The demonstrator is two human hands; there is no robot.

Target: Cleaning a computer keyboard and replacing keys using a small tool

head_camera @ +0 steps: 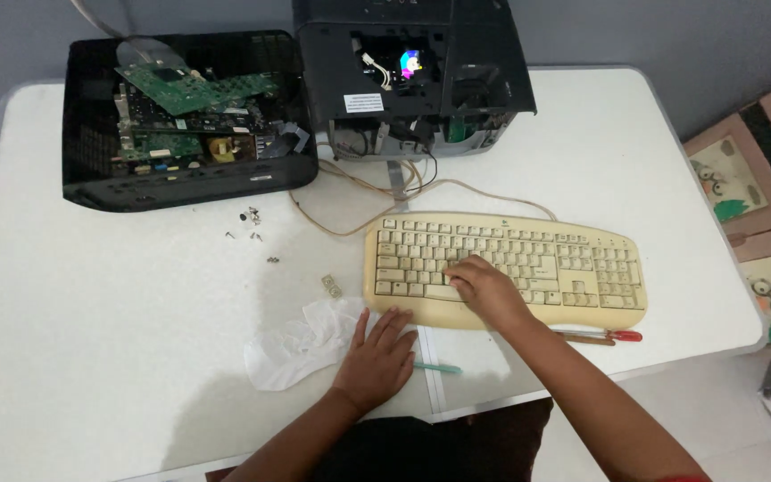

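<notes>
1. Keyboard (528, 259) is what I am working on: yellowed cream, lying on the right half of the white table (91, 357), its near edge close to the table's front edge.
2. Far left at the back, I see an open black casing (91, 161) with green circuit boards (198, 89) inside.
3. A few small loose screws (253, 217) lie just in front of that casing.
4. Nearer me, a crumpled clear plastic bag (292, 353) rests on the table.
5. My left hand (377, 357) lies flat and open, fingers spread, on the table and the bag's edge, fingertips touching the keyboard's front rim; it grasps nothing.
6. A thin teal tool (439, 368) lies just right of that hand.
7. My right hand (485, 290) rests on the lower middle keys, fingers loosely curled and pressing down, gripping nothing.
8. Behind the keyboard sits a second opened black device (484, 54); a beige cable (350, 183) runs between them.
9. A red-handled screwdriver (613, 336) lies by the keyboard's front right.
</notes>
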